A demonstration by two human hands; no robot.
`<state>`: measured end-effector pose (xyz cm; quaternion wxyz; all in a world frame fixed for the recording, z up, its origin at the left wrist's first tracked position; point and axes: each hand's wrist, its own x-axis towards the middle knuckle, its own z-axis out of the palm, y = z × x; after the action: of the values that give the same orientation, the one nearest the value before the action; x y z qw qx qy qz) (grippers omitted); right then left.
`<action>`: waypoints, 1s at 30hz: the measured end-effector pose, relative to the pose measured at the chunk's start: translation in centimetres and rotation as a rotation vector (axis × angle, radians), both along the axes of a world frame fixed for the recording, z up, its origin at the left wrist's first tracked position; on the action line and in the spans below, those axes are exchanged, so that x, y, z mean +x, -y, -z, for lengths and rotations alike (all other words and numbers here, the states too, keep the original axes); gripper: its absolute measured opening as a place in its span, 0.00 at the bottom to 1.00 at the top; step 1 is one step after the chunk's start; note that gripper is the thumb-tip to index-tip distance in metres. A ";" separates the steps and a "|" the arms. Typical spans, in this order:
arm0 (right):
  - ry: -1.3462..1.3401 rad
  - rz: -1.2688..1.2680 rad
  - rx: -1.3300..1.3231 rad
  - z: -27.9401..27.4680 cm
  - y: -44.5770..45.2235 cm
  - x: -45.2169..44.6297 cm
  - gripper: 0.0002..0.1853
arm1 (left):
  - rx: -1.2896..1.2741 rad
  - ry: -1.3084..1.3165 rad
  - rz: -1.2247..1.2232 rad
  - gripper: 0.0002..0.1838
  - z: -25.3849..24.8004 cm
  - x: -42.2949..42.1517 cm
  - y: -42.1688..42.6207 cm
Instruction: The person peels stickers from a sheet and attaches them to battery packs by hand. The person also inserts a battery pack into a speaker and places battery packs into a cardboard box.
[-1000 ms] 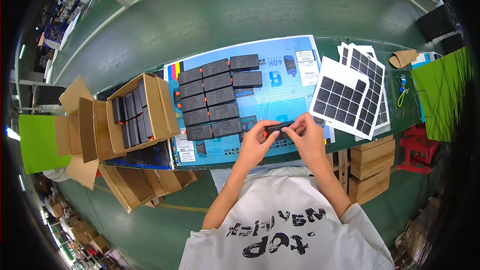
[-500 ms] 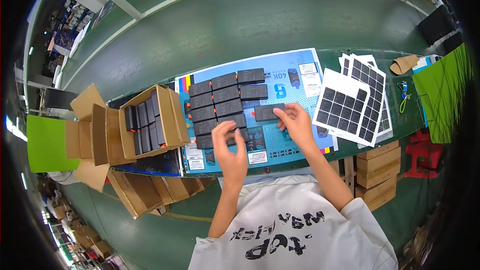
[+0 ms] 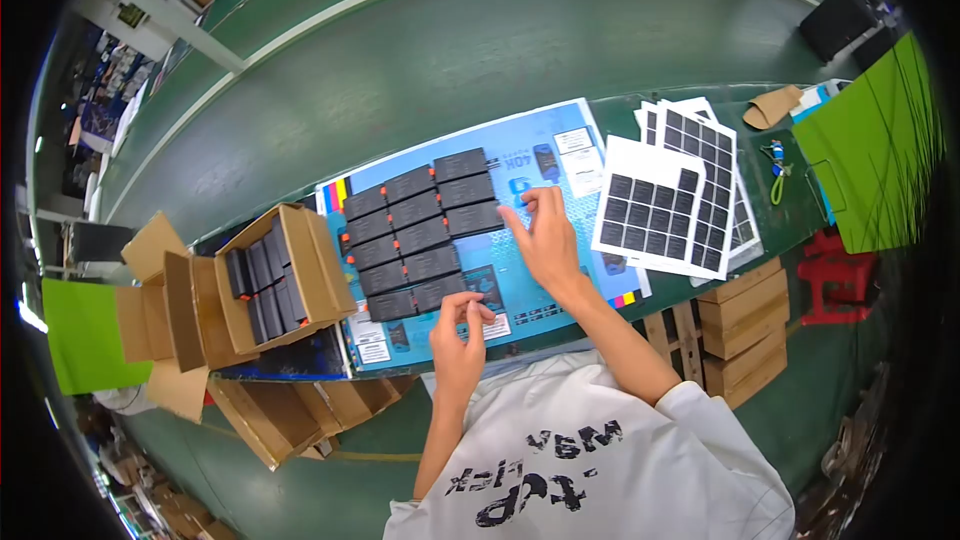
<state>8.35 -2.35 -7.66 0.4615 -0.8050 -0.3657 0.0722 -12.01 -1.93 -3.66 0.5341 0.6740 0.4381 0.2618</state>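
Observation:
Black rectangular blocks (image 3: 420,235) with orange bits at some ends lie in three side-by-side columns on a blue printed sheet (image 3: 540,290). My right hand (image 3: 548,245) is at the right end of the lowest block in the right column (image 3: 474,219), thumb and fingers apart. Whether the thumb touches that block, I cannot tell. Close to the lowest block of the middle column (image 3: 438,291), my left hand (image 3: 460,345) hovers with loosely curled fingers and nothing visible in it. White sheets of black labels (image 3: 650,205) lie overlapping to the right.
An open cardboard box (image 3: 325,275) with more black blocks stands at the left. Beyond the label sheets are a brown paper piece (image 3: 772,107), a green cord (image 3: 777,188) and a green panel (image 3: 870,160). Closed cartons (image 3: 745,335) are stacked below the table edge, near a red stool (image 3: 838,285).
The block held by my right hand now lies in the right column, and that hand has let go. My left hand has drawn back towards me. The view has shifted slightly.

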 end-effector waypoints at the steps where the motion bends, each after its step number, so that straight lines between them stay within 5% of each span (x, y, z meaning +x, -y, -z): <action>1: -0.076 -0.048 0.097 -0.3 0.9 1.0 0.16 | 0.018 0.010 0.023 0.07 -0.1 0.3 0.0; 6: 0.516 0.095 -0.030 -2.5 9.4 12.4 0.12 | 0.044 0.024 0.168 0.06 -0.4 3.1 0.4; 10: 0.631 0.050 -0.309 -3.6 14.1 18.8 0.26 | 0.145 0.060 0.383 0.06 0.2 5.6 1.1; 15: 0.446 -0.073 -0.288 -0.4 16.3 22.9 0.29 | 0.134 0.092 0.447 0.06 0.3 7.3 2.3; 21: 0.487 -0.063 -0.106 -2.6 15.5 18.4 0.13 | 0.075 0.040 0.434 0.07 -1.0 7.7 2.0; 23: 0.070 -0.064 -0.060 -5.8 15.4 15.3 0.13 | 0.581 0.065 0.361 0.14 -3.3 8.4 1.4; 27: -0.379 -0.278 0.015 -9.2 15.8 11.4 0.15 | 0.803 0.003 0.346 0.22 -7.0 9.9 -0.3; 30: -0.491 -0.388 -0.027 -11.4 15.1 9.3 0.15 | 0.739 -0.083 0.359 0.20 -6.1 10.2 -0.7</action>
<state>17.67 -17.42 3.72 0.5028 -0.6848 -0.3891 0.3560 -1.79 -1.22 2.41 0.2754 0.8961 0.2111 0.2768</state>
